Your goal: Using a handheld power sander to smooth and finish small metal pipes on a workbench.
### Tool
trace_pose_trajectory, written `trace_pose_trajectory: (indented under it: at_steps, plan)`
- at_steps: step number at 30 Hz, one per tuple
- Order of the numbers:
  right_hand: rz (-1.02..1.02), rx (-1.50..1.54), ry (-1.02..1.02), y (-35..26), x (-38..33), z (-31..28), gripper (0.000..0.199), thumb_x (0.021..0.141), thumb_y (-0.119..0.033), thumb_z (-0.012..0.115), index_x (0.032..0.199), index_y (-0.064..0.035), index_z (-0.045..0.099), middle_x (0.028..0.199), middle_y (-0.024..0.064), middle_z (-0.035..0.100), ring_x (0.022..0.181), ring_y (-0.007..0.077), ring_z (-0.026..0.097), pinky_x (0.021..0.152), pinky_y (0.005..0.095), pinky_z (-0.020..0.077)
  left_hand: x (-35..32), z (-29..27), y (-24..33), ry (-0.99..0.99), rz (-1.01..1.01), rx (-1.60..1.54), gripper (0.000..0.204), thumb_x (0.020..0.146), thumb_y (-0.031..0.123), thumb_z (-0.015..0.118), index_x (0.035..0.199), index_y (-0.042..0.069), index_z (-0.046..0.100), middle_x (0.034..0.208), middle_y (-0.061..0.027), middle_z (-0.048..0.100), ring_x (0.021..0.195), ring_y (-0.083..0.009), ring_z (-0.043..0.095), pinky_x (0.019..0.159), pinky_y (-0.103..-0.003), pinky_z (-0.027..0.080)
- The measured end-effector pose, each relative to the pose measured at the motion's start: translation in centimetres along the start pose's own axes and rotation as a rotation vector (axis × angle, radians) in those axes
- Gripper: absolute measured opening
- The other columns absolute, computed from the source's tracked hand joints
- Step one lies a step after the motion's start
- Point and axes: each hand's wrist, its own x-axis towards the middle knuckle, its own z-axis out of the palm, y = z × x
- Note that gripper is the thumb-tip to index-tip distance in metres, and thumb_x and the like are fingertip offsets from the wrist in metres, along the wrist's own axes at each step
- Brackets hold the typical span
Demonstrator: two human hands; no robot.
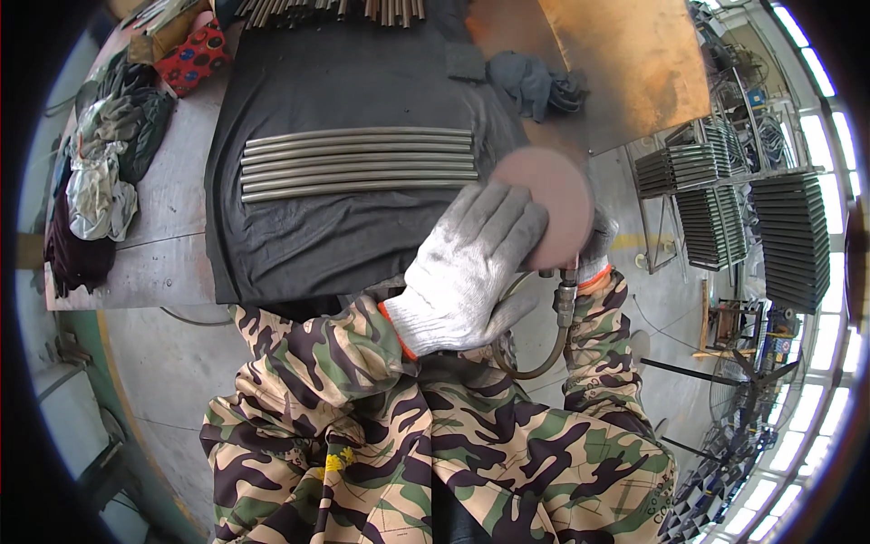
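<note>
A pneumatic disc sander [557, 204] is raised off the table's near right part, its round reddish-brown abrasive face turned toward me. My left hand [471, 267], in a white knit glove with grey-smudged fingers, lies flat against that face with the fingers stretched out. Behind the disc, my gloved right hand [595, 247] grips the sander's body; most of its fingers are hidden. A metal coupling [565, 301] joins the tool to an air hose [536, 370] that loops below. Just left of the disc, several metal tubes [358, 168] lie side by side on a black cloth [299, 245].
More metal tubes [331, 11] are piled at the table's far edge. A dark rag [530, 82] lies near an orange-brown panel [634, 63]. Crumpled clothes [104, 172] and a red patterned cloth [193, 59] sit on the left. Racks of dark tubes [711, 199] stand right.
</note>
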Motion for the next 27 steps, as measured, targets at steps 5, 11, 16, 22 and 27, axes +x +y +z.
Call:
trace_pose_trajectory:
  at_steps: [5, 11, 16, 22, 27]
  plan:
    - [0.405, 1.599, 0.179, -7.0, 3.6, 4.3, 0.064, 0.095, -0.018, 0.055, 0.154, 0.0059, 0.048, 0.147, 0.0248, 0.061, 0.133, 0.0382, 0.063, 0.117, 0.0503, 0.0495, -0.3, -0.2, 0.7, -0.05, 0.071, -0.011, 0.084, 0.077, 0.037, 0.078, 0.142, -0.01, 0.053, 0.142, -0.0343, 0.054, 0.135, -0.0536, 0.051, 0.12, -0.062, 0.035]
    - [0.326, 1.678, 0.129, -7.0, 2.8, 4.7, 0.076, 0.094, -0.028, 0.054, 0.161, 0.0045, 0.038, 0.158, 0.027, 0.051, 0.14, 0.0402, 0.057, 0.124, 0.0506, 0.0438, -0.4, -0.2, 0.5, -0.056, 0.071, -0.024, 0.085, 0.076, 0.039, 0.079, 0.141, -0.01, 0.055, 0.14, -0.0316, 0.056, 0.13, -0.0513, 0.055, 0.116, -0.061, 0.039]
    - [0.581, 1.564, 0.286, -7.2, 2.6, 5.5, 0.077, 0.097, -0.035, 0.052, 0.163, 0.0034, 0.037, 0.163, 0.0256, 0.045, 0.149, 0.04, 0.048, 0.128, 0.0508, 0.0382, -0.8, -0.1, 1.3, -0.074, 0.106, -0.009, 0.086, 0.075, 0.044, 0.079, 0.141, -0.007, 0.057, 0.14, -0.0301, 0.057, 0.129, -0.0499, 0.055, 0.116, -0.062, 0.038]
    - [0.566, 1.309, 0.287, -4.4, 0.9, 5.2, 0.072, 0.101, -0.033, 0.05, 0.162, 0.0028, 0.037, 0.164, 0.0241, 0.046, 0.149, 0.0391, 0.048, 0.128, 0.0508, 0.0379, -0.8, -0.2, 1.3, -0.091, 0.127, -0.011, 0.085, 0.073, 0.044, 0.079, 0.14, -0.005, 0.059, 0.139, -0.0285, 0.057, 0.129, -0.0483, 0.055, 0.118, -0.064, 0.036]
    - [0.496, 1.67, 0.375, -4.5, 1.9, 5.9, 0.07, 0.105, -0.037, 0.048, 0.161, 0.0033, 0.038, 0.162, 0.0238, 0.047, 0.148, 0.038, 0.05, 0.127, 0.0503, 0.0387, -1.0, -0.2, 1.6, -0.07, 0.122, -0.019, 0.086, 0.07, 0.044, 0.079, 0.139, -0.004, 0.06, 0.138, -0.0271, 0.058, 0.129, -0.047, 0.056, 0.116, -0.064, 0.036]
